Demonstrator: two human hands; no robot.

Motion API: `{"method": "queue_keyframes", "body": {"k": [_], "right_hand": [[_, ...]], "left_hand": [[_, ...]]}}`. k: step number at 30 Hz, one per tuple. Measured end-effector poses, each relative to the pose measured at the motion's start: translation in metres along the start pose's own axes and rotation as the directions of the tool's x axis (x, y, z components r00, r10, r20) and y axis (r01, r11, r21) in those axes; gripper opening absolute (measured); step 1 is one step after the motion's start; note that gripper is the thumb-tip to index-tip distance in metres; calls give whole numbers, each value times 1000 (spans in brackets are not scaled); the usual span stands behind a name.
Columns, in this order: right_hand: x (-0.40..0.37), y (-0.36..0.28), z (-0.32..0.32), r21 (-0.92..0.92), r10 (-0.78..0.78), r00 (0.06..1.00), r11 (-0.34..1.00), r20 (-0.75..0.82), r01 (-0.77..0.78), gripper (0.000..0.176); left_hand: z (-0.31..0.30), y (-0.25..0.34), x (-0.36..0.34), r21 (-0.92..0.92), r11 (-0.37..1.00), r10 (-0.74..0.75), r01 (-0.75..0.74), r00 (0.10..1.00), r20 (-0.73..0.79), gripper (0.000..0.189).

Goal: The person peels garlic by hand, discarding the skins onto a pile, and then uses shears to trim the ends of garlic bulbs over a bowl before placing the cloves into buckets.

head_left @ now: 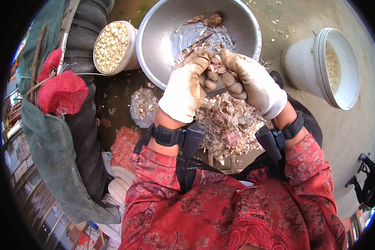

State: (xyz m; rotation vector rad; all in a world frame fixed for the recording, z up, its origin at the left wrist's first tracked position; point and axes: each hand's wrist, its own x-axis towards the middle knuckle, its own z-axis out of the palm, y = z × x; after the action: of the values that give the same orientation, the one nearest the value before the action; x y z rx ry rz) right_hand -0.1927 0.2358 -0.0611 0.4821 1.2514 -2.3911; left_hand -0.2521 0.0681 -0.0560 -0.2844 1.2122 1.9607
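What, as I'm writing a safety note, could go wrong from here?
Bits of the garlic held between the left hand and right hand might fall outside the metal bowl, since they're near its rim. Loose skins could drift into the uncovered bucket beside it. The thin dark thing in the bowl is unclear; if sharp, it might nick either hand.

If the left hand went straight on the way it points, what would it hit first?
The left hand would probably meet the dry skins in the metal basin; the right hand is close beside that line, and depth is unclear.
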Motion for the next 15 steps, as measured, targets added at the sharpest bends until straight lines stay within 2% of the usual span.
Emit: {"method": "queue_keyframes", "body": {"k": [2,3,5,12,14,15], "right_hand": [[1,-2,-2,72,27,998,997,61,-31,31],[1,-2,-2,71,27,998,997,62,-31,31],[1,-3,0,148,42,996,988,78,-53,31],[1,-3,2,245,52,995,967,90,-73,32],[1,-2,3,251,55,997,966,48,-66,34],[2,-2,2,251,56,997,966,48,-67,34]], "left_hand": [[2,0,0,-113,993,-13,14,1000,7,22],[1,-1,1,-113,993,-12,12,1000,6,22],[-3,-3,3,-165,986,-9,11,1000,12,14],[0,-1,2,-163,987,2,5,999,42,14],[4,-2,2,212,972,107,-98,994,-29,25],[5,-3,2,211,972,107,-98,994,-30,25]]}}
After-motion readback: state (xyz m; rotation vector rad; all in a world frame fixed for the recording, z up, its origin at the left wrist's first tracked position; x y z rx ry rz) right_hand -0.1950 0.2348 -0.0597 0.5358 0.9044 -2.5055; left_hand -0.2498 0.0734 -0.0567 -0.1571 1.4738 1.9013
